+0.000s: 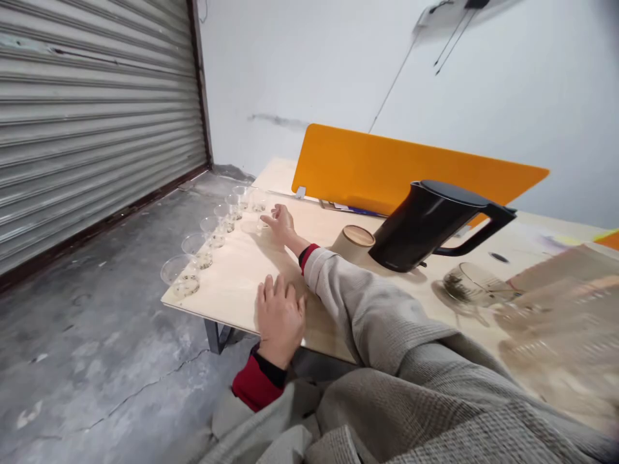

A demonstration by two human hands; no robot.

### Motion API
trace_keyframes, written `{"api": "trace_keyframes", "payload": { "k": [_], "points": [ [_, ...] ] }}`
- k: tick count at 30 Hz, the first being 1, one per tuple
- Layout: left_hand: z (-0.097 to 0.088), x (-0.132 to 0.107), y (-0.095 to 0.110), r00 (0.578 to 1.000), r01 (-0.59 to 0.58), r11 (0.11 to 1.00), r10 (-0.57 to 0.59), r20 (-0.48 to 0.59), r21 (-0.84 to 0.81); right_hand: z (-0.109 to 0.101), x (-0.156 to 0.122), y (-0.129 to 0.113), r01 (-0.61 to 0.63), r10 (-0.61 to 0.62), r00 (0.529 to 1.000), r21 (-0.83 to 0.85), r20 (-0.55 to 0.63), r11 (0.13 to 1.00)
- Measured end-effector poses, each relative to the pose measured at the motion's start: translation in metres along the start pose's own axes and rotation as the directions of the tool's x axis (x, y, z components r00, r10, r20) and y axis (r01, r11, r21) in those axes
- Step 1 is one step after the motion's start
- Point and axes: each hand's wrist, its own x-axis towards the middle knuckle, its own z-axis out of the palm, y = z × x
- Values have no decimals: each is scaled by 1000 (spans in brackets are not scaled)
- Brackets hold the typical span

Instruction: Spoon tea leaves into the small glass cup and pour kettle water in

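Several clear plastic cups (181, 277) with a little tea leaf in the bottom stand in a row along the left edge of the pale wooden table (232, 283). My right hand (280, 222) reaches to the far end of that row, its fingers curled round one clear cup (255, 225). My left hand (279, 317) lies flat near the table's front edge, fingers spread, holding nothing. Both sleeves are grey knit with red cuffs.
A black electric kettle (425, 225) stands mid-table beside a beige canister with a wooden lid (354, 241). A glass vessel (471, 285) with dark leaves sits to the right, next to a blurred brown object (556, 309). An orange divider (387, 167) backs the table. A roller shutter (97, 116) fills the left.
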Motion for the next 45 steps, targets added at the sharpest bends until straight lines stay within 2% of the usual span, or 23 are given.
{"api": "trace_keyframes", "payload": {
  "k": [4, 9, 19, 30, 40, 45],
  "points": [
    [2, -2, 0, 1000, -3, 1000, 3, -16, -17, 14, 10, 8, 30, -31, 999, 27, 36, 999],
    [2, -3, 0, 1000, -1, 997, 0, -12, -76, 19, 16, 7, 23, -23, 998, -5, 57, 1000],
    [5, -4, 0, 1000, -18, 1000, 17, -26, -13, 28, 17, 1, 10, -10, 998, 14, 65, 1000],
    [7, -4, -1, 999, -12, 1000, 11, -40, -20, 32, 18, 1, -1, -2, 996, 30, 84, 1000],
    [4, -3, -3, 999, -28, 1000, 27, -31, -14, 36, 24, 10, 7, -3, 996, -41, 89, 999],
    [2, -3, -2, 999, -22, 1000, 21, -29, -15, 34, 22, 9, -36, 39, 995, -31, 88, 999]
  ]
}}
